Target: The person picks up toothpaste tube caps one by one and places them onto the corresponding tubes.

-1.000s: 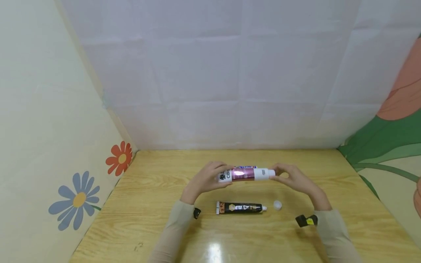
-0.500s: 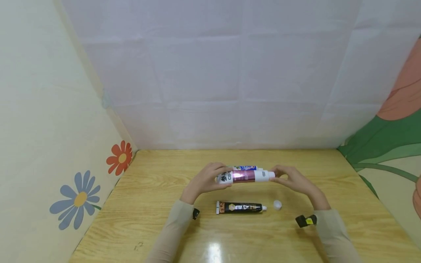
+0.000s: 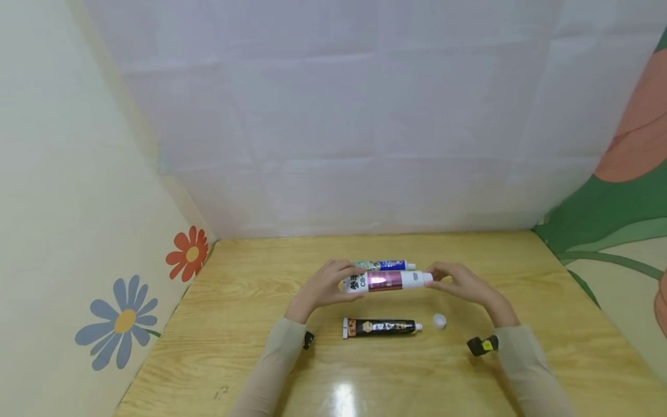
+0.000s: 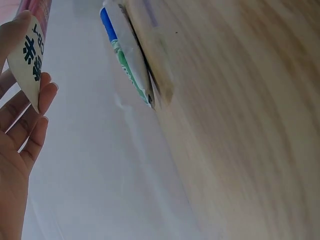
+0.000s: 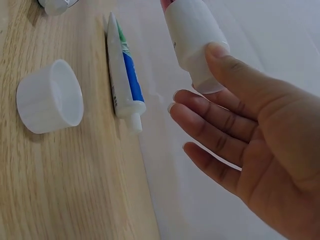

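A pink-and-white toothpaste tube [image 3: 385,281] is held level above the table. My left hand [image 3: 325,286] grips its flat tail end, thumb on the near side. At the other end, my right hand [image 3: 464,284] pinches the white cap [image 5: 205,75] between thumb and fingers; the lower fingers are spread apart from it. Just behind lies a blue-and-green toothpaste tube [image 3: 392,265], its narrow white nozzle showing in the right wrist view and its far end partly covered by the held tube and left hand. Closer to me lies a black toothpaste tube [image 3: 383,328], nozzle pointing right.
A loose white cap [image 3: 439,321] rests on the wooden table [image 3: 250,347], to the right of the black tube. White sheeting [image 3: 312,145] hangs at the table's back edge. Walls with painted flowers [image 3: 125,321] stand at both sides.
The held tube has come down slightly in the head view, so more of the blue-and-green tube behind it shows. Both hands keep their hold. The head view has shifted a little.
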{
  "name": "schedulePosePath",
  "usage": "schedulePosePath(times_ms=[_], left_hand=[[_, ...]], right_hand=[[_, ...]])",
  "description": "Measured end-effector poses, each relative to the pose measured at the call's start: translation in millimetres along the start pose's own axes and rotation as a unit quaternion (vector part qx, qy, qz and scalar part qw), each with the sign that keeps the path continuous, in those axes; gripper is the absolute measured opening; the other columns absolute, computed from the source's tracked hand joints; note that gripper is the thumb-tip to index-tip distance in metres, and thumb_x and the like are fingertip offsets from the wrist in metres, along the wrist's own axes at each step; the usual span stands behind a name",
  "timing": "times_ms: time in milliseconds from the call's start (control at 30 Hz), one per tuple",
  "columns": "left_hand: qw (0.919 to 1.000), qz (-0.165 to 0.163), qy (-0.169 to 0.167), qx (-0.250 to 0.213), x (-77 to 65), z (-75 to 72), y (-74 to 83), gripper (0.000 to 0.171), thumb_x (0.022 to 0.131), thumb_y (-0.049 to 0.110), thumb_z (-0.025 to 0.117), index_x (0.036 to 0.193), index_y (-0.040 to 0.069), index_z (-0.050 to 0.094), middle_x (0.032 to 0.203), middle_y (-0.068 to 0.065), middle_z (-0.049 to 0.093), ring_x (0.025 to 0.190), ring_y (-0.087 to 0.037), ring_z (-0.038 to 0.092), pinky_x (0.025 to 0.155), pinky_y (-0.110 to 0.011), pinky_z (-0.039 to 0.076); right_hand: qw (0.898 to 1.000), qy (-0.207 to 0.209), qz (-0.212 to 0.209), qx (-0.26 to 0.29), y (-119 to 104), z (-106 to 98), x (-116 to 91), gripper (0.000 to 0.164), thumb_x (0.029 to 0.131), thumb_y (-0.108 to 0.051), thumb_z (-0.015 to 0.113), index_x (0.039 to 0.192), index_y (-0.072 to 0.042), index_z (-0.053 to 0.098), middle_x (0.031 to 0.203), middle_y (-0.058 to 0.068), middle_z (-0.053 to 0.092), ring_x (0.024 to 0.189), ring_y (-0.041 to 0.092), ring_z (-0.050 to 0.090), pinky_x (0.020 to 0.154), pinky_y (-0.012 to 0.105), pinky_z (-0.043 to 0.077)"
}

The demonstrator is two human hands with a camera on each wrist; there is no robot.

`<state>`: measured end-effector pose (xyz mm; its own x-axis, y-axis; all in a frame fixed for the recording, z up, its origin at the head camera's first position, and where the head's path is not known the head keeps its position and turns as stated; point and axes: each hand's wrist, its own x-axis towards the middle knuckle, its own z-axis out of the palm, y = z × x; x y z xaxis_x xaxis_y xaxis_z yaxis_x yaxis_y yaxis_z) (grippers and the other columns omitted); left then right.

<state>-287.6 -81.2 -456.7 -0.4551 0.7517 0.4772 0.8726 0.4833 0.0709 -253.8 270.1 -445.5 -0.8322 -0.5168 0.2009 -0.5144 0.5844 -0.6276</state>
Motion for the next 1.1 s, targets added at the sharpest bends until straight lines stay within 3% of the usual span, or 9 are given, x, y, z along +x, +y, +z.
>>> schedulePosePath(times_ms=[200, 333, 567, 767, 1100], left_hand=[[0.9998, 0.015, 0.009, -0.009, -1.5, 4.0, -2.4, 0.057, 0.071, 0.037, 0.079, 0.121, 0.015, 0.060, 0.106, 0.004, 0.063, 0.098, -0.010, 0.056, 0.095, -0.032, 0.044], [0.9999, 0.015, -0.002, -0.001, -2.5, 5.6, -3.5, 0.057, 0.072, 0.040, 0.077, 0.122, 0.018, 0.060, 0.106, 0.005, 0.063, 0.097, -0.009, 0.057, 0.095, -0.031, 0.044], [0.9988, -0.016, -0.047, -0.006, -4.2, 6.6, -3.5, 0.055, 0.075, 0.042, 0.074, 0.124, 0.021, 0.058, 0.111, 0.006, 0.063, 0.102, -0.008, 0.056, 0.099, -0.033, 0.042], [0.9959, -0.031, -0.085, 0.000, -5.2, 8.1, -4.4, 0.058, 0.077, 0.044, 0.071, 0.127, 0.021, 0.055, 0.116, 0.005, 0.061, 0.107, -0.010, 0.055, 0.101, -0.036, 0.040], [0.9844, -0.074, -0.160, 0.001, -4.7, 10.4, -2.6, 0.059, 0.080, 0.051, 0.065, 0.129, 0.023, 0.052, 0.124, 0.004, 0.057, 0.114, -0.013, 0.052, 0.105, -0.040, 0.036]], right_hand=[[1.000, -0.012, 0.005, 0.005, 1.7, 3.2, 0.6, 0.028, 0.089, -0.034, 0.060, 0.108, -0.013, 0.061, 0.098, -0.003, 0.065, 0.090, 0.015, 0.061, 0.082, 0.044, 0.051], [1.000, -0.012, 0.001, -0.001, 5.6, 6.2, 1.3, 0.027, 0.089, -0.033, 0.061, 0.107, -0.013, 0.061, 0.097, -0.003, 0.065, 0.089, 0.014, 0.061, 0.082, 0.043, 0.051], [1.000, -0.024, 0.012, 0.000, 9.9, 10.9, 1.1, 0.030, 0.089, -0.035, 0.060, 0.108, -0.013, 0.061, 0.097, -0.003, 0.065, 0.089, 0.013, 0.061, 0.081, 0.037, 0.051], [0.999, -0.033, 0.029, -0.005, 12.0, 12.9, 1.1, 0.031, 0.088, -0.036, 0.061, 0.108, -0.013, 0.061, 0.098, -0.002, 0.065, 0.090, 0.014, 0.060, 0.082, 0.038, 0.052], [0.998, -0.064, 0.011, -0.015, 16.1, 14.1, 3.1, 0.026, 0.090, -0.030, 0.060, 0.106, -0.009, 0.062, 0.097, 0.000, 0.066, 0.089, 0.015, 0.061, 0.080, 0.034, 0.052]])
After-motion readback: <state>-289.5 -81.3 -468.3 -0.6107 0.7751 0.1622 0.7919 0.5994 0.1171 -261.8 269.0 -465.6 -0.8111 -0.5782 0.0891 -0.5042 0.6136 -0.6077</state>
